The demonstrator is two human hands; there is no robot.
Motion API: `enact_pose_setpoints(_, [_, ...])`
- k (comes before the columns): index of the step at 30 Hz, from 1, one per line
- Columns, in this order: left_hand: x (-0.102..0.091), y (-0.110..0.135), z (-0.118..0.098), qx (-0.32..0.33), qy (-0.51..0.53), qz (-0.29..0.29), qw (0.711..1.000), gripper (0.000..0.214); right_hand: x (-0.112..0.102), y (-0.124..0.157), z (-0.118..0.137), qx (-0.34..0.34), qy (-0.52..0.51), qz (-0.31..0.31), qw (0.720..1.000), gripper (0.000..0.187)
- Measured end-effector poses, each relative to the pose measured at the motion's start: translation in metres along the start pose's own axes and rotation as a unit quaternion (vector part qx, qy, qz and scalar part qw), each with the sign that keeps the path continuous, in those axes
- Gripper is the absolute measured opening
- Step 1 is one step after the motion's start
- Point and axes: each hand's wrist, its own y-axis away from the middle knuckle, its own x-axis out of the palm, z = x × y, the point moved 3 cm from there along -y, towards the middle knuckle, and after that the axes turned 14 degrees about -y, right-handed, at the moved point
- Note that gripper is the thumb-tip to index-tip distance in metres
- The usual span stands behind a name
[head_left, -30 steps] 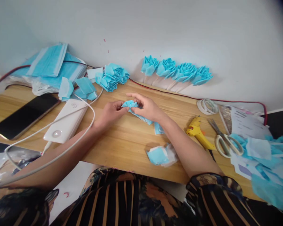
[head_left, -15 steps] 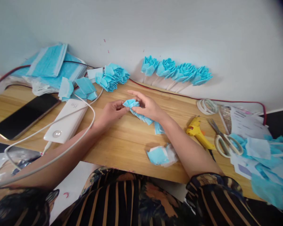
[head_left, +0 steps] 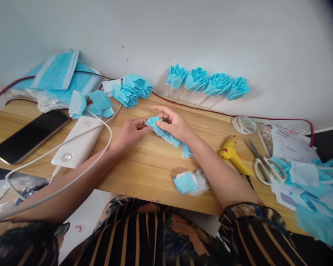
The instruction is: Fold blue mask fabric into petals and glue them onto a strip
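Note:
A gathered strip of blue mask fabric (head_left: 168,136) slants across the middle of the wooden table, its folds overlapping in a row. At its far left end, my left hand (head_left: 129,135) pinches the edge between thumb and fingertips. My right hand (head_left: 177,127) grips the same end from the other side, thumb pressed on top and index finger stretched out above. The other fingers curl behind the fabric, partly hidden. Just beside my right wrist lies a small blue fabric piece (head_left: 187,150). Closer to me rest a blue square and white pieces (head_left: 186,183).
Blue fabric flowers (head_left: 219,85) on white sticks lean on the wall; more flowers (head_left: 131,90) lie left of them. A yellow glue gun (head_left: 234,155), scissors (head_left: 265,162) and fabric scraps (head_left: 316,184) are at right. A power bank (head_left: 77,142), its cable and a phone (head_left: 30,136) lie left.
My right thumb has shifted slightly along the top of the strip, and its left end looks a little flatter. My left hand stays almost still.

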Motion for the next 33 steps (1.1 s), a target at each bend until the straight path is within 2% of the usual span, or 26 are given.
enact_pose_setpoints(9, [0.0, -0.001, 0.0, 0.0, 0.008, -0.002, 1.0, 0.019, -0.009, -0.001, -0.002, 0.006, -0.069, 0.005, 0.998, 0.061])
enact_pose_setpoints(16, [0.001, -0.002, 0.002, 0.008, 0.01, -0.006, 1.0, 0.018, -0.009, -0.002, -0.002, -0.007, -0.038, -0.016, 0.999, 0.054])
enact_pose_setpoints(24, [0.002, -0.007, 0.012, 0.021, 0.046, -0.011, 0.999, 0.017, -0.009, 0.0, 0.0, 0.002, -0.038, 0.02, 0.999, 0.056])
enact_pose_setpoints(33, [0.002, -0.005, 0.009, 0.008, 0.06, -0.023, 0.998, 0.018, -0.014, -0.005, -0.003, -0.024, -0.002, 0.001, 1.0, 0.052])
